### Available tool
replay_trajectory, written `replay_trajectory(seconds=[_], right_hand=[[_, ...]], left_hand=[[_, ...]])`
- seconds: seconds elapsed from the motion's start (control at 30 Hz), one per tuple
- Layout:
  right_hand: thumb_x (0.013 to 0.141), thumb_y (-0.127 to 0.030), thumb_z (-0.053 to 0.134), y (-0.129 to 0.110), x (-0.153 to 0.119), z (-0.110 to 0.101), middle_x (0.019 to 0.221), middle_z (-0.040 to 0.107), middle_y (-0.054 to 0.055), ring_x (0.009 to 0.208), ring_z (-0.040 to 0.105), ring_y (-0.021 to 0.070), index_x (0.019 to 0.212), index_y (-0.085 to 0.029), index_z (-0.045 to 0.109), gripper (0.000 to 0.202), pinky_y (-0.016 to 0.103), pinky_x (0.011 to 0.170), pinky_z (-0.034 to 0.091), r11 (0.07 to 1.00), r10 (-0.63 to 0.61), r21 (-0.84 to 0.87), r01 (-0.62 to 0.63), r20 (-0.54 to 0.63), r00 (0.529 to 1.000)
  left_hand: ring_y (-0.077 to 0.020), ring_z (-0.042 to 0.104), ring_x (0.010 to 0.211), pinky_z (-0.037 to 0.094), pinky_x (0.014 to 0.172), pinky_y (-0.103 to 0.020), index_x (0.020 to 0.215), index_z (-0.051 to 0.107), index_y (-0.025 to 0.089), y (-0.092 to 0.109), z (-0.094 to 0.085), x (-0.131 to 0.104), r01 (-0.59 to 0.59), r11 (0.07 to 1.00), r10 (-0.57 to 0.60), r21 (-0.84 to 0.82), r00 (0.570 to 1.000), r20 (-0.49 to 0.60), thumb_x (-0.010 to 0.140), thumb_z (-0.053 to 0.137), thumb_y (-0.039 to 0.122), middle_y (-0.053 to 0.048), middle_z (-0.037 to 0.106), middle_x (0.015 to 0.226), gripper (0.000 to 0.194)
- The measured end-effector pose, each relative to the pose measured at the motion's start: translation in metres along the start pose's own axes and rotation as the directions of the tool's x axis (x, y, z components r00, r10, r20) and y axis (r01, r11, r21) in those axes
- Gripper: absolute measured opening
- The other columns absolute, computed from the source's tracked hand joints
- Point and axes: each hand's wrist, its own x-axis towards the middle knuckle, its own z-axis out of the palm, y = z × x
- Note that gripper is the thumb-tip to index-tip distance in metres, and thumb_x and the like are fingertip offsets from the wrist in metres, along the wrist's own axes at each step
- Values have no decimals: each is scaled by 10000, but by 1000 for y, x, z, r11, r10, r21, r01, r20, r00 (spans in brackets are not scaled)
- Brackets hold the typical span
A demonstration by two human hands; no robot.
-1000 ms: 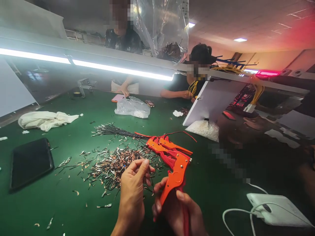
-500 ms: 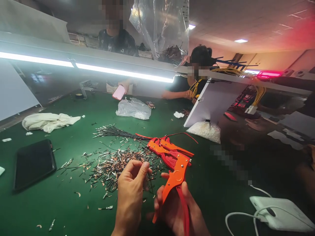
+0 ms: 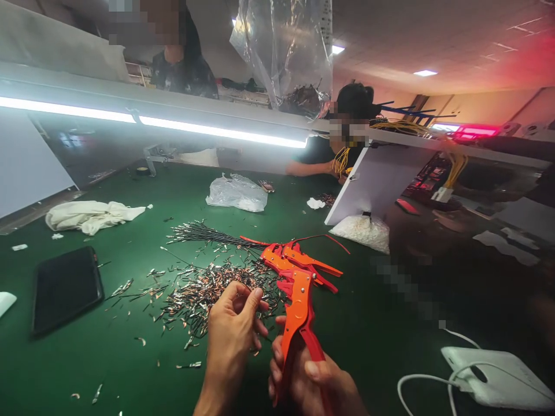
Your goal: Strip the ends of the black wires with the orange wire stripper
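My right hand (image 3: 310,370) is wrapped round the handles of an orange and red wire stripper (image 3: 299,306), whose jaws point up and to the left. Just left of it, my left hand (image 3: 238,318) has thumb and forefinger pinched; a thin dark wire seems to run from them, but what they hold is too small to make out. Behind both hands lies a heap of short wire pieces (image 3: 197,294) with copper and silver ends. A second orange tool (image 3: 318,264) rests beyond the held one, beside a bundle of black wires (image 3: 208,234).
A black phone (image 3: 67,290) and white cloth (image 3: 93,216) lie left. Plastic bags (image 3: 237,193) (image 3: 362,232) sit farther back, near a white panel (image 3: 377,179). A white power bank (image 3: 498,375) with cable lies right. Two people are across the green table (image 3: 173,375).
The stripper in my right hand has turned more upright and moved slightly left, away from the second tool's handles. The person at the back has shifted left, and the pink phone there has gone from view.
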Motion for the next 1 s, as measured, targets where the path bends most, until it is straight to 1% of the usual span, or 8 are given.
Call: replay_trajectory(seconds=[0.1,0.2,0.37,0.53,0.67,0.77,0.9,1.0], right_hand=[[678,-255,744,0,-2,0,1010,691,69,892,671,244,1188,-210,601,532,342,722,515,1000,17,0,-17,39,999],[716,-319,723,-1,-4,3,1051,701,105,949,681,288,1268,-203,547,591,381,772,504,998,24,-51,-22,39,999],[839,-487,571,-5,-6,19,966,687,95,796,692,280,1243,-219,549,486,459,789,491,993,116,-18,-115,60,991],[825,-478,561,-9,-7,25,899,671,83,796,678,297,1325,-230,491,562,487,794,493,998,58,-40,-55,66,996],[813,-489,552,-9,-9,23,927,666,100,797,669,300,1258,-203,553,529,487,797,492,993,94,-74,-92,20,995],[805,-478,545,-10,-9,22,938,670,109,802,665,295,1153,-189,617,458,489,809,490,989,116,-91,-113,24,993],[807,-505,505,-9,-6,20,800,676,126,810,662,309,961,-133,682,439,494,825,487,982,148,-133,-134,99,984],[813,-491,496,-7,-4,16,757,681,130,829,665,313,928,-130,683,423,493,837,485,983,144,-134,-129,109,984]], left_hand=[[-136,587,377,435,313,-215,669,480,202,-5,2,0,-1,1000,1,-5,1000,-5,629,726,539,10,648,565,419],[-124,551,350,449,329,-228,660,479,202,-14,2,1,5,1000,-5,6,1000,6,607,718,568,33,599,510,440],[-142,563,367,475,358,-254,837,544,191,-28,-4,7,7,998,-7,67,1000,6,623,653,634,57,567,514,504],[-159,575,391,459,382,-264,800,530,217,-38,-9,5,-22,972,17,233,1000,23,753,502,656,37,571,547,442],[-142,508,413,357,440,-241,678,543,228,-38,-12,-1,-58,882,40,469,998,49,844,488,482,33,518,507,308],[-152,499,497,329,535,-257,647,557,228,-33,-12,-3,-83,785,49,614,996,72,860,496,371,11,545,533,263],[-161,542,567,321,588,-261,673,566,227,-30,-8,-6,-110,707,-1,699,988,156,899,465,318,-4,617,588,265],[-163,556,598,304,595,-259,691,560,224,-28,-6,-8,-119,653,-24,748,984,177,912,468,294,-9,643,636,249]])
